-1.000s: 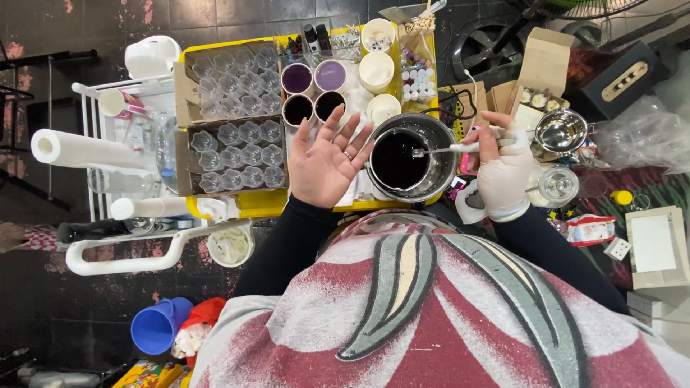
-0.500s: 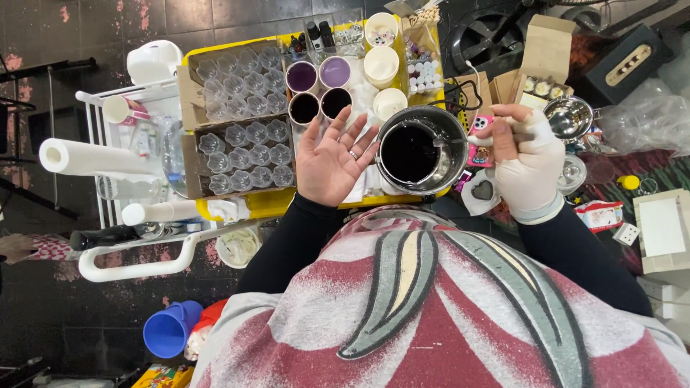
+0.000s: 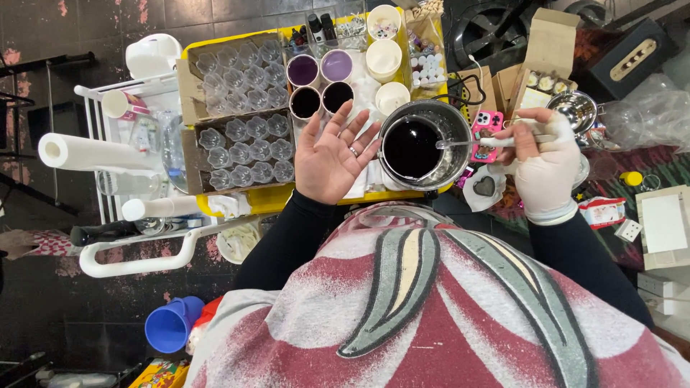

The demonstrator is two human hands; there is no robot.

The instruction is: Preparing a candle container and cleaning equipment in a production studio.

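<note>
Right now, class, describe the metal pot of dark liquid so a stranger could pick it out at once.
Start at the yellow tray on the white cart. At its right edge, between the open left hand and the gloved right hand, stands the metal pot. It alone is round, steel and filled with near-black liquid, far wider than the small cups beside it, with a spoon reaching over its rim.

Left hand (image 3: 336, 159) splayed (palm up); right hand (image 3: 543, 162) fisted.

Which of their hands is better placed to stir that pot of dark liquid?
Probably the right hand: gloved, it already holds the spoon, whose tip reaches over the metal pot. The left hand is bare, palm up, empty beside the pot.
</note>
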